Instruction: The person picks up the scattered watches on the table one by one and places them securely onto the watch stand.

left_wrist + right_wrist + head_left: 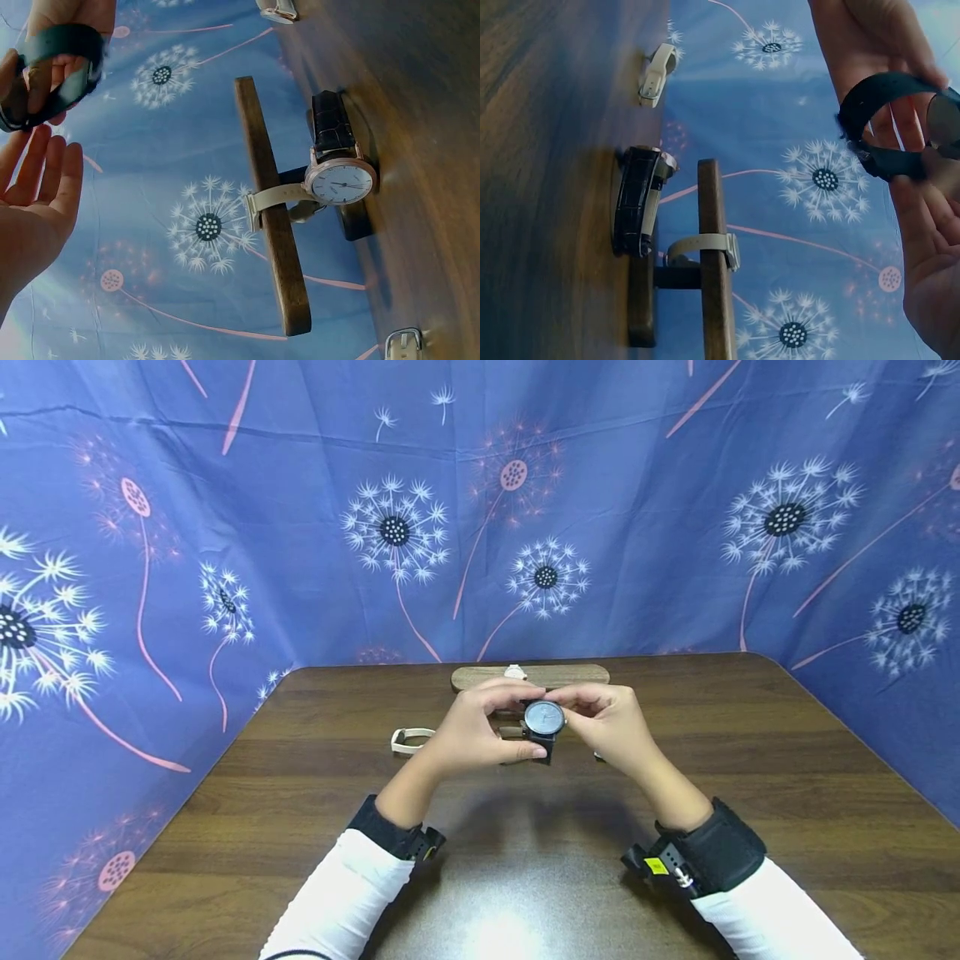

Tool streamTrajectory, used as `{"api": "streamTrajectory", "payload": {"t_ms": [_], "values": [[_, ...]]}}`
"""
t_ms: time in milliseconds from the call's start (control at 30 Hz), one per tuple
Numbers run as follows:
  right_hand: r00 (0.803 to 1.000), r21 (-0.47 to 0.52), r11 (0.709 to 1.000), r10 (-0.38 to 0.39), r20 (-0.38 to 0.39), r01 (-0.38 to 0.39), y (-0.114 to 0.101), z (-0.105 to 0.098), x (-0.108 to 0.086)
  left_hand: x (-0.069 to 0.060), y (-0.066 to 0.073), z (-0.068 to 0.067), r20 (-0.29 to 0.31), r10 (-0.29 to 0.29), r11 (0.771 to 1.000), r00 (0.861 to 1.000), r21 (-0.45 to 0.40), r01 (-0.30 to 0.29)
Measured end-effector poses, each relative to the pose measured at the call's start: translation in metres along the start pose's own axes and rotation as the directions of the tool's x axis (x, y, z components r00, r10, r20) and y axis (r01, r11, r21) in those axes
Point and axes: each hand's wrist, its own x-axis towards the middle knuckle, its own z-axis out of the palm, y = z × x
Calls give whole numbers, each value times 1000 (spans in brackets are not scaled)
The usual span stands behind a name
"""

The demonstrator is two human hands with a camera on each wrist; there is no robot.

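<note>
A black wristwatch (pixel 544 718) with a dark round dial is held up over the table, dial facing the head camera. My left hand (pixel 474 727) grips it from the left, thumb at the lower strap and fingers at the top edge. From the right, my right hand (pixel 609 727) pinches it beside the case. The strap forms a loop in both wrist views. Beyond the hands, a watch with a dark brown strap (pixel 331 124) and white dial lies by the stand; the hands partly hide it in the head view.
A wooden watch stand (pixel 570 675) at the table's back edge bears a beige-strapped watch (pixel 274 197). Another beige-strapped watch (pixel 408 741) lies on the table to the left. A further watch (pixel 279 10) lies to the right. A blue dandelion-print cloth (pixel 637 527) hangs behind.
</note>
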Motion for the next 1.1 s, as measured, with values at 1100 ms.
{"api": "streamTrajectory", "payload": {"t_ms": [1100], "values": [[999, 9, 1000, -21, 41, 20, 1, 0, 1, -1, 2, 1, -22, 22, 967, 1000, 253, -15]]}}
